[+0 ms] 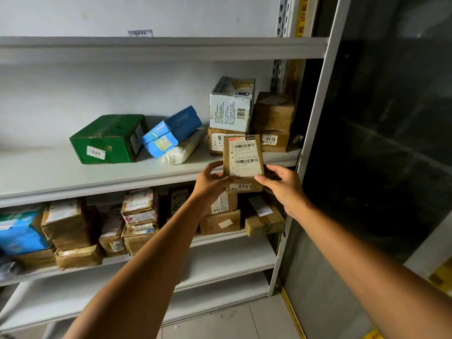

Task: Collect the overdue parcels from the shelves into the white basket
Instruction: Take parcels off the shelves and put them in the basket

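A small brown cardboard parcel (pixel 243 159) with a white barcode label on top and a "0461" sticker on its near side is held up in front of the middle shelf's (pixel 73 177) right end. My left hand (pixel 212 183) grips its lower left edge. My right hand (pixel 283 185) holds its lower right side, thumb on top. On the shelf behind stand a green box (pixel 107 140), a blue box (pixel 171 132), a white printed box (pixel 231 106) and brown boxes, one marked "0410" (pixel 272 140). The white basket is out of view.
A white plastic-wrapped bundle (pixel 182 150) lies under the blue box. The lower shelf (pixel 220 238) holds several brown parcels and a blue pack (pixel 19 233) at the left. A dark glass door (pixel 391 143) in a white frame stands on the right. Grey floor tiles lie below.
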`<control>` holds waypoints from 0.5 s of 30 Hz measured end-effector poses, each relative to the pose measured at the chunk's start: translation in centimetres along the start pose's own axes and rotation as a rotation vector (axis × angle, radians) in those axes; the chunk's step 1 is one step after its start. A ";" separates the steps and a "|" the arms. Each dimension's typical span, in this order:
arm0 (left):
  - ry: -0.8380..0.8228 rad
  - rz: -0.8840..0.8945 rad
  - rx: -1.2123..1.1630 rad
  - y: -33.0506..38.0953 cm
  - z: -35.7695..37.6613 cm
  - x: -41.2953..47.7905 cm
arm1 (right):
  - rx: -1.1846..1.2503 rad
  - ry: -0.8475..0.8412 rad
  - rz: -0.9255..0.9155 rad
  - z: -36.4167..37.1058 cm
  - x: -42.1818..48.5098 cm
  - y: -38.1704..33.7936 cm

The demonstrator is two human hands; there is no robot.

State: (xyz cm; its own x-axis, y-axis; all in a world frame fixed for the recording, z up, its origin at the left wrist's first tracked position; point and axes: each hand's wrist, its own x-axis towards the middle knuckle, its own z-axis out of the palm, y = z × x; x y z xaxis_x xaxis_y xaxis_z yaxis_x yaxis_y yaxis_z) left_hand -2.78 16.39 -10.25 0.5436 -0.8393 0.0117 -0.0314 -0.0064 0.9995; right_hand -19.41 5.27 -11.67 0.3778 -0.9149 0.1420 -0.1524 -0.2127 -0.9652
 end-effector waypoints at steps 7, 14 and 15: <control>0.006 0.044 0.046 0.6 -0.2 0.3 | 0.071 -0.014 0.011 -0.6 0.0 -1.2; 0.034 0.008 0.150 2.1 1.3 0.4 | 0.118 -0.042 0.107 -1.3 0.3 -1.0; 0.041 0.014 0.164 2.3 1.4 0.3 | 0.119 -0.038 0.109 -1.3 0.5 -0.8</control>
State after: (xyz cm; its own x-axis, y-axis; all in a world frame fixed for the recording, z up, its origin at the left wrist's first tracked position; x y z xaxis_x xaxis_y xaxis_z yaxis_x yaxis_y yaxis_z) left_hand -3.90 15.35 -7.99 0.5759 -0.8170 0.0302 -0.1739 -0.0864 0.9810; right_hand -20.32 4.51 -10.55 0.3998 -0.9162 0.0284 -0.0858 -0.0682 -0.9940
